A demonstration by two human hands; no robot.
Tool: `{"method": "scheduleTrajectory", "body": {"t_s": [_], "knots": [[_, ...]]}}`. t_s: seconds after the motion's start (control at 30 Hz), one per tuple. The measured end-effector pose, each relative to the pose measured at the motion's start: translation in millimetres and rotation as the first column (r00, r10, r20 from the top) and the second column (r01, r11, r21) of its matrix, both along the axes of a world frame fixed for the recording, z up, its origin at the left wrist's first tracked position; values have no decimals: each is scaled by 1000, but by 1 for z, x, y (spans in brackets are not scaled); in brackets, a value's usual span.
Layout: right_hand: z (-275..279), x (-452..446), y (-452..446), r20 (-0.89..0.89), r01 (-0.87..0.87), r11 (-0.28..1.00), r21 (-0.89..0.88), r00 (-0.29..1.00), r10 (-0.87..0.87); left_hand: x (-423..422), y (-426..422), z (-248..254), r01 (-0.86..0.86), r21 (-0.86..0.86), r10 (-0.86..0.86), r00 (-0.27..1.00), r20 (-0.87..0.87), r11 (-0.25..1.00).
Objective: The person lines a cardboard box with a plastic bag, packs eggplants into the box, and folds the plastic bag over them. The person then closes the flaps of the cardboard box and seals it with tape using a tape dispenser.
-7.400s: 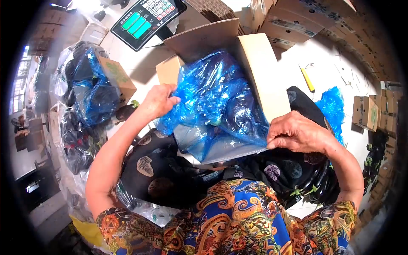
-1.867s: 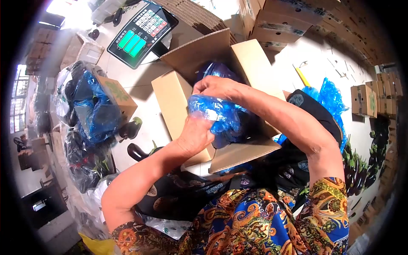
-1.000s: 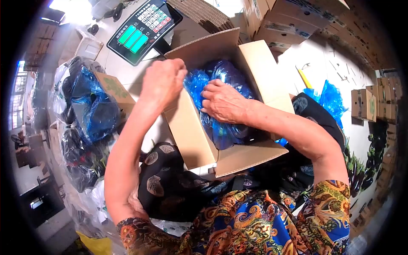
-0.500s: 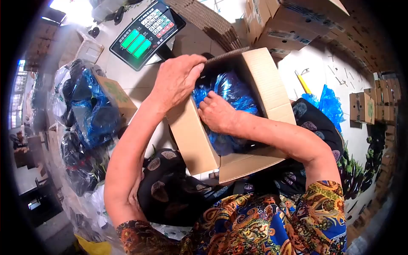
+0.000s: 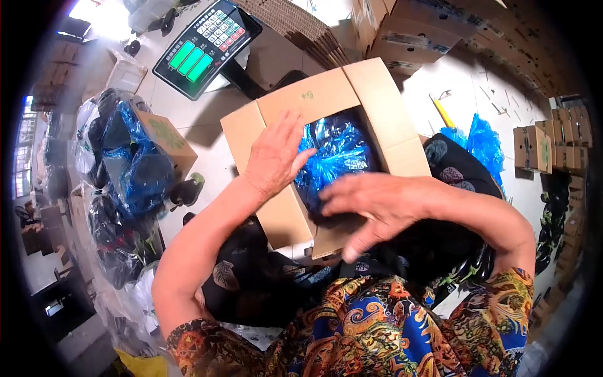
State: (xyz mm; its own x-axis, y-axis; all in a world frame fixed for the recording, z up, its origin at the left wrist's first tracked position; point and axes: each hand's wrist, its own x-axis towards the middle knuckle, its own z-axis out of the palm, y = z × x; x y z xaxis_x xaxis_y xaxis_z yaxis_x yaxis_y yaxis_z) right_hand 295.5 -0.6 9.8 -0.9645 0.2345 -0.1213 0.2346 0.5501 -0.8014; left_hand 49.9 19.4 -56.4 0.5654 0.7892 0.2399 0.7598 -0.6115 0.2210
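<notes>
An open cardboard box (image 5: 399, 129) stands in front of me with its flaps folded outward. Inside lies a blue plastic bag (image 5: 339, 151), gathered together at its top; dark contents show faintly through it. My left hand (image 5: 276, 154) rests with fingers stretched out at the box's far left corner, its thumb by the bag. Over the near right part of the opening, my right hand (image 5: 377, 204) is spread and holds nothing. It covers part of the bag and of the near flap.
Beyond the box stands a scale display (image 5: 204, 50) with lit green panels, beside flattened cardboard (image 5: 292, 25). Blue-lined goods (image 5: 135, 163) sit at left. To the right are a yellow-handled tool (image 5: 443, 112), blue plastic (image 5: 483, 147) and stacked cartons (image 5: 534, 151).
My right hand has come off the blue bag, moved nearer to me and spread. My left hand has shifted from gripping the far edge to lying flat. The far flap now leans outward.
</notes>
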Motion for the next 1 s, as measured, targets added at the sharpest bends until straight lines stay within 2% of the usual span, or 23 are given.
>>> {"method": "scheduleTrajectory", "body": {"t_s": [0.03,0.07,0.13,0.17,0.27,0.3,0.33,0.4,0.47,0.63,0.73,0.77,0.8,0.87,0.9,0.93,1.0], "knots": [[10,7,-8,5,-34,993,-117,999,34,0,1,3,-5,-16,5,1000,10,1000],[24,9,-12,164,-70,991,-112,982,88,1,1,4,-11,-32,11,1000,22,999],[8,12,-29,300,-64,979,195,954,2,2,0,3,-13,-34,14,1000,27,999],[-2,14,-31,261,1,969,248,963,-67,2,0,4,-7,-32,8,1000,30,999],[5,11,-25,140,68,951,303,984,-115,1,-3,6,2,-40,-2,1000,15,999],[1,10,-20,187,68,957,281,974,-124,1,-3,7,7,-46,-6,1000,10,999],[-6,10,-16,156,108,925,363,972,-175,2,-2,7,-3,-61,3,1000,3,998],[-14,10,-5,-12,263,869,419,959,-284,6,-2,6,-22,-87,21,1000,-5,996],[-28,4,3,20,326,806,494,923,-385,11,-4,7,-52,-114,51,999,-12,992],[-41,5,5,34,243,894,375,961,-276,14,-15,4,-42,-138,32,997,-68,990],[-31,14,-5,-4,282,898,338,954,-298,18,-18,5,-51,-150,41,996,-73,987],[-19,17,-11,52,304,929,209,946,-321,17,-19,6,-48,-166,36,997,-75,985],[-7,19,-15,66,300,936,185,946,-316,15,-19,7,-47,-181,34,996,-78,982],[-1,27,-10,22,214,977,3,976,-214,15,-21,5,-59,-200,45,996,-74,978],[20,30,1,401,389,773,-500,896,-192,16,-21,4,-68,-202,56,996,-66,977],[9,38,7,438,472,655,-591,869,-231,18,-21,3,-75,-202,65,996,-56,976],[-10,39,13,600,659,710,-247,680,-422,24,-22,1,-96,-212,92,995,-28,972]]}}
